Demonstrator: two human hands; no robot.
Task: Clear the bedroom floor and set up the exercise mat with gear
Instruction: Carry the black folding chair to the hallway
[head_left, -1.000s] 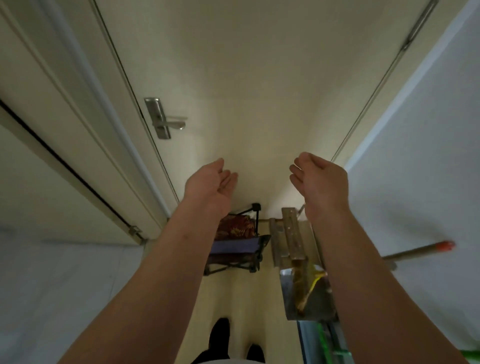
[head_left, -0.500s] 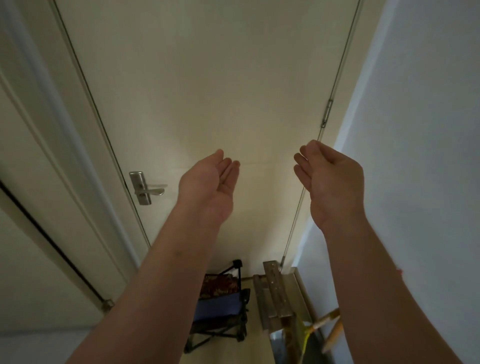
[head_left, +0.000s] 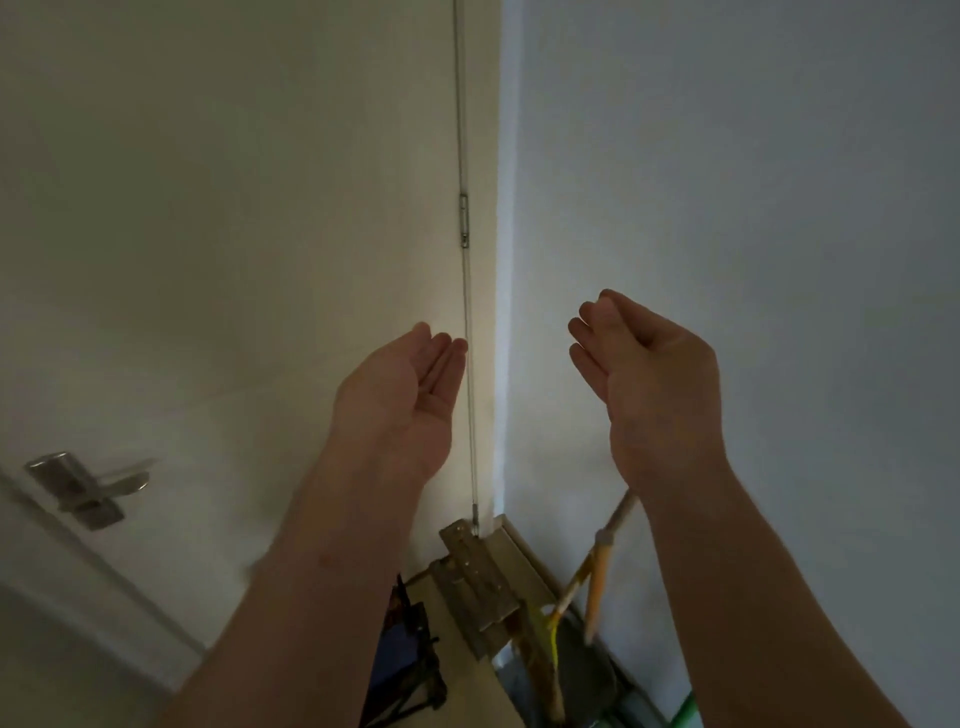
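Both my arms are raised in front of a cream door (head_left: 249, 218). My left hand (head_left: 402, 395) is held up with its fingers straight and together, holding nothing. My right hand (head_left: 649, 374) is up at about the same height near the white wall (head_left: 753, 182), fingers loosely bent, with nothing in it. No exercise mat or gear shows in this view.
A metal door handle (head_left: 88, 486) sits at the lower left. Below my arms, a small folding stool (head_left: 410, 660) stands on the floor. Beside it are a wooden step piece (head_left: 478, 582) and wooden broom handles (head_left: 597, 571) leaning in the corner.
The view has swung up and to the right: the door handle slid left, the hinge edge and white wall moved toward the centre. Both hands stay raised and hold nothing.
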